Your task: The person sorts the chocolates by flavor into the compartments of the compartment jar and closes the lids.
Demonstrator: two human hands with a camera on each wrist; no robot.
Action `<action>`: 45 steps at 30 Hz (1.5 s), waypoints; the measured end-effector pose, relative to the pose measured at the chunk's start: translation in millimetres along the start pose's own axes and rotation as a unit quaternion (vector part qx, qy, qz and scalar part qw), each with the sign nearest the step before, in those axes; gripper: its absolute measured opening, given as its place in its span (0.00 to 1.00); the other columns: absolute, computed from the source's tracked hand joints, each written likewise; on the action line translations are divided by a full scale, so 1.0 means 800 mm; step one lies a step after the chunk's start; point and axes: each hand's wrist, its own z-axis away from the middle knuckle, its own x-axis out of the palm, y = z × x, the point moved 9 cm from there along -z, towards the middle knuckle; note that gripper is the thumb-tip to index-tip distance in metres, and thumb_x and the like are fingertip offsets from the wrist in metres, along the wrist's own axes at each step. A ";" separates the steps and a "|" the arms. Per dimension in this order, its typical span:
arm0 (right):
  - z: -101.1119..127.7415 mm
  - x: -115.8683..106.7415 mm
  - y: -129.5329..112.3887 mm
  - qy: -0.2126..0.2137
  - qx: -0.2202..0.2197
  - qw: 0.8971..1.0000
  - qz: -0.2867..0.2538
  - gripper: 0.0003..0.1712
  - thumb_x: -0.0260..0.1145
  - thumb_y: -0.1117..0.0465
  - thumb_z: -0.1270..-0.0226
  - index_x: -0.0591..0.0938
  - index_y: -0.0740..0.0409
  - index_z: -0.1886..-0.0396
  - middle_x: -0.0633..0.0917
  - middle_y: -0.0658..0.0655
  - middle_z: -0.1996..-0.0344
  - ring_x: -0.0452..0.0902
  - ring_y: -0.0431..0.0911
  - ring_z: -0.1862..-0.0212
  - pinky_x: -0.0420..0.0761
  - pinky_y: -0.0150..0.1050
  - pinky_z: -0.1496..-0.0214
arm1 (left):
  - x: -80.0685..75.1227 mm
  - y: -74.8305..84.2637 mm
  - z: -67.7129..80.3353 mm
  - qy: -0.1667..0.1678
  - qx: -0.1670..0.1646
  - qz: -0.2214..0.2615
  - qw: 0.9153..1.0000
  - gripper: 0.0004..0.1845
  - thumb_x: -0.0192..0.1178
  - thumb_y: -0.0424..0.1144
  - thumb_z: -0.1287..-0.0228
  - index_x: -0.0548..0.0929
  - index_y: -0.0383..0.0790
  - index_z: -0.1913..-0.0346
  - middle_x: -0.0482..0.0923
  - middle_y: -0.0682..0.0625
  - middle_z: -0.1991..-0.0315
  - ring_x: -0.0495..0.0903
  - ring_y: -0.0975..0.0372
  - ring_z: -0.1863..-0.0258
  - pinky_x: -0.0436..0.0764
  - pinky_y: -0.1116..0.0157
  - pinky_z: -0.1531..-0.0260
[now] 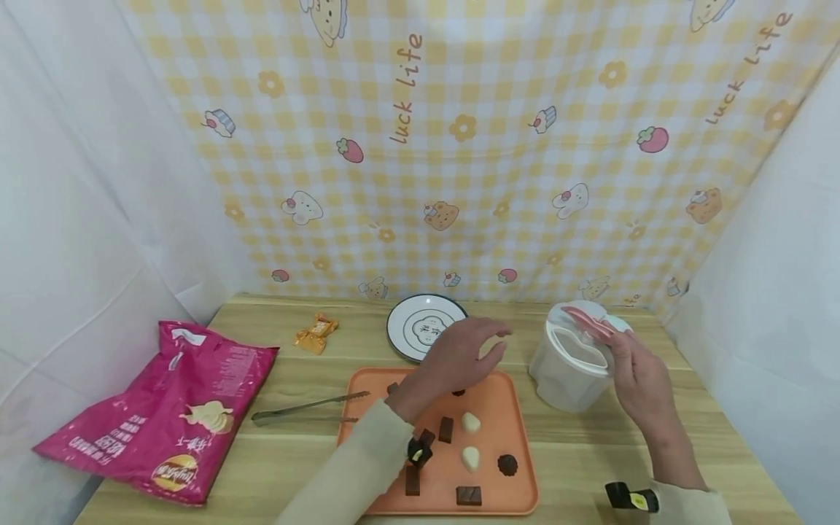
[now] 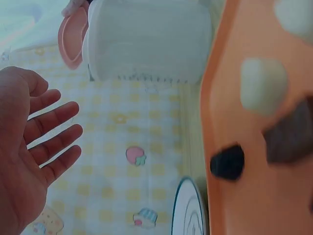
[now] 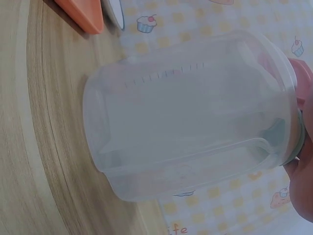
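My left hand (image 1: 487,347) hovers over the far end of the orange tray (image 1: 512,430), with the fingers spread and the palm bare in the left wrist view (image 2: 58,132). On the tray lie white chocolates (image 1: 470,421) and dark chocolates (image 1: 445,429). To the right stands a translucent white container (image 1: 569,364). My right hand (image 1: 612,341) pinches its pink lid (image 1: 586,321) and holds it tilted up. In the right wrist view the container (image 3: 190,117) fills the frame, with the pink lid (image 3: 304,81) at the right edge.
A white plate (image 1: 423,326) with a dark rim sits behind the tray. Metal tongs (image 1: 308,408) lie left of the tray, with an orange wrapped candy (image 1: 316,332) beyond them. A pink crisp bag (image 1: 164,408) lies at the far left. A checked cloth hangs behind.
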 end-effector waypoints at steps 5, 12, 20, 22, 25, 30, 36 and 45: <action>0.000 0.001 0.001 0.003 0.004 1.000 -0.002 0.22 0.48 0.60 0.14 0.82 0.74 0.43 0.79 0.75 0.41 0.70 0.76 0.36 0.62 0.44 0.27 | -0.029 -0.025 0.038 0.010 -0.020 -0.027 0.999 0.13 0.59 0.42 0.24 0.87 0.45 0.43 0.86 0.52 0.48 0.84 0.59 0.49 0.82 0.60 0.54; -0.001 0.003 0.005 0.002 0.023 1.000 0.000 0.22 0.48 0.59 0.14 0.82 0.72 0.44 0.78 0.74 0.40 0.69 0.75 0.35 0.64 0.55 0.29 | -0.065 -0.069 0.101 -0.026 -0.080 -0.076 0.994 0.12 0.63 0.41 0.27 0.87 0.44 0.46 0.86 0.51 0.49 0.83 0.56 0.49 0.82 0.55 0.52; 0.000 0.002 0.008 0.003 0.036 0.999 -0.005 0.22 0.48 0.59 0.14 0.83 0.73 0.48 0.78 0.76 0.41 0.68 0.75 0.35 0.65 0.65 0.33 | -0.103 -0.112 0.173 -0.082 -0.142 -0.105 0.981 0.13 0.66 0.39 0.29 0.86 0.42 0.45 0.84 0.48 0.49 0.83 0.52 0.49 0.81 0.51 0.52; 0.000 0.001 0.008 0.004 0.036 0.999 -0.004 0.22 0.48 0.59 0.14 0.83 0.72 0.49 0.78 0.77 0.41 0.68 0.76 0.35 0.65 0.66 0.34 | -0.110 -0.118 0.189 -0.097 -0.146 -0.105 0.979 0.14 0.66 0.38 0.29 0.86 0.40 0.44 0.84 0.47 0.50 0.83 0.52 0.50 0.82 0.50 0.52; -0.001 0.001 0.008 0.006 0.032 0.999 -0.001 0.21 0.48 0.59 0.14 0.83 0.72 0.51 0.78 0.76 0.41 0.69 0.76 0.35 0.65 0.67 0.34 | -0.119 -0.126 0.211 -0.119 -0.157 -0.088 0.977 0.14 0.65 0.40 0.27 0.85 0.39 0.44 0.84 0.46 0.49 0.83 0.51 0.49 0.81 0.49 0.50; 0.000 0.001 0.008 0.007 0.025 1.000 0.001 0.22 0.48 0.59 0.14 0.83 0.71 0.48 0.80 0.74 0.41 0.69 0.75 0.35 0.65 0.59 0.31 | -0.126 -0.139 0.241 -0.160 -0.184 -0.038 0.969 0.21 0.69 0.45 0.31 0.83 0.39 0.39 0.82 0.45 0.45 0.82 0.49 0.46 0.80 0.47 0.47; 0.001 0.002 0.007 0.011 0.015 1.000 -0.004 0.22 0.49 0.60 0.14 0.84 0.71 0.46 0.81 0.70 0.41 0.70 0.73 0.35 0.61 0.33 0.28 | -0.126 -0.147 0.266 -0.189 -0.204 -0.005 0.961 0.29 0.74 0.48 0.37 0.80 0.38 0.37 0.80 0.46 0.50 0.82 0.51 0.51 0.81 0.48 0.52; -0.002 0.000 0.005 0.035 0.003 0.999 -0.010 0.21 0.52 0.61 0.15 0.84 0.73 0.47 0.83 0.70 0.45 0.71 0.44 0.34 0.60 0.25 0.32 | -0.113 -0.158 0.280 -0.207 -0.245 -0.019 0.947 0.26 0.76 0.45 0.40 0.83 0.43 0.40 0.79 0.52 0.54 0.81 0.55 0.55 0.81 0.50 0.54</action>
